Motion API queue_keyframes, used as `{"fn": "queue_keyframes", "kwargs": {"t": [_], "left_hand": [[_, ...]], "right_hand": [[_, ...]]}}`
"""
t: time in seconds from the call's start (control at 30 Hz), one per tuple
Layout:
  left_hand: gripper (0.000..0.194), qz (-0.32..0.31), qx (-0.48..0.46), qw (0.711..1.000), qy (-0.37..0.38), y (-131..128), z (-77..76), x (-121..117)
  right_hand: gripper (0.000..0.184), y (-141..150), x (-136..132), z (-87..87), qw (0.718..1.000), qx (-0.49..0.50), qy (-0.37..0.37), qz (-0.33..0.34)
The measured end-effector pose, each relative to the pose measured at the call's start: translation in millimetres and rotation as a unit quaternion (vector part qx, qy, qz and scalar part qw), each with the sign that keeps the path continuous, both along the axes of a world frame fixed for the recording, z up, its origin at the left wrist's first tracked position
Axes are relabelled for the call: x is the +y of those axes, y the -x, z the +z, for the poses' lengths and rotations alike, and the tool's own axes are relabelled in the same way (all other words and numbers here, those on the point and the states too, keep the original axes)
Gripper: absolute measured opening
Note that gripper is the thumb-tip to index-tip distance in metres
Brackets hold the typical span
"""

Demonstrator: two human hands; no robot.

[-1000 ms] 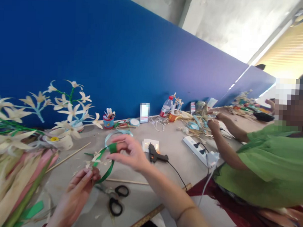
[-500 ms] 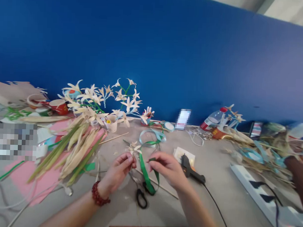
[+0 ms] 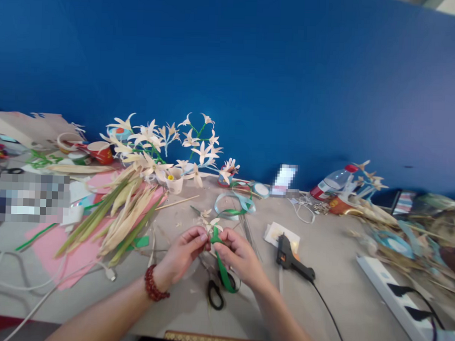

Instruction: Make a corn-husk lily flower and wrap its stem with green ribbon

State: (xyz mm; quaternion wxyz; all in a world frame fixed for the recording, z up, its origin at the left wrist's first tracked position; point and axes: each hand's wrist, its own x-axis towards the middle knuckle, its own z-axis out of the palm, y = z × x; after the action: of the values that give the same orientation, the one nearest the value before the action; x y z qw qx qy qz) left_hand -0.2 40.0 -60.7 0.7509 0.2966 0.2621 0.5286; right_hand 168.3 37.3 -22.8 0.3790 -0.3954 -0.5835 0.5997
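My left hand [image 3: 187, 251], with a dark red bead bracelet at the wrist, pinches a small pale husk flower [image 3: 213, 223] near its base; the stem is mostly hidden by the fingers. Close beside it, my right hand [image 3: 241, 255] grips a green ribbon [image 3: 224, 272] between thumb and fingers. One end of the ribbon lies against the flower's base, and the rest loops down below the hands. Black-handled scissors [image 3: 215, 295] lie on the table under them. Just beyond the fingertips rests another pale flower [image 3: 205, 215].
A black glue gun [image 3: 295, 262] lies to the right, its cord running toward me. Further right is a white power strip [image 3: 390, 300]. Corn husks [image 3: 130, 219] cover pink paper on the left. Husk flowers [image 3: 150, 138] stand in cups along the blue wall.
My right hand has moved left to meet my left hand, bringing the green ribbon up against the flower's base. The view has shifted slightly left. The dark arm at the right edge has mostly left view.
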Motion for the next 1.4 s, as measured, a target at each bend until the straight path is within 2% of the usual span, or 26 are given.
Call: {"fn": "queue_keyframes", "kwargs": {"t": [0.2,0.4,0.67,0.77,0.87,0.97,1.17,1.4], "left_hand": [[0.008,-0.022,-0.023,0.999,0.008,-0.6,6.4,-0.4],[0.006,-0.026,-0.032,0.999,0.03,-0.2,6.2,-1.1],[0.011,-0.043,-0.039,0.998,0.031,0.6,12.1,-2.7],[0.011,-0.045,-0.048,0.997,0.038,0.6,12.4,-2.6],[0.009,-0.047,-0.05,0.997,0.043,0.3,10.9,-2.6],[0.009,-0.055,-0.049,0.996,0.042,0.0,9.3,-3.1],[0.011,-0.061,-0.049,0.996,0.05,0.1,7.7,-4.2],[0.015,-0.057,-0.042,0.996,0.056,-0.7,10.7,-4.9]], "right_hand": [[0.037,2.1,1.1,-2.8,0.999,-0.004,-0.033,-0.001],[0.034,3.0,2.3,-2.8,0.999,0.019,-0.044,-0.024],[0.039,0.3,-1.8,1.6,0.998,0.037,-0.047,0.007],[0.037,-2.0,-2.0,5.9,0.993,-0.032,-0.11,0.012],[0.033,-2.1,-0.4,9.4,0.973,-0.131,-0.19,0.03],[0.033,-0.1,1.4,10.1,0.956,-0.177,-0.232,0.025],[0.034,1.3,4.1,5.5,0.939,-0.23,-0.257,0.016],[0.035,2.5,4.6,4.9,0.946,-0.218,-0.24,0.002]]}}
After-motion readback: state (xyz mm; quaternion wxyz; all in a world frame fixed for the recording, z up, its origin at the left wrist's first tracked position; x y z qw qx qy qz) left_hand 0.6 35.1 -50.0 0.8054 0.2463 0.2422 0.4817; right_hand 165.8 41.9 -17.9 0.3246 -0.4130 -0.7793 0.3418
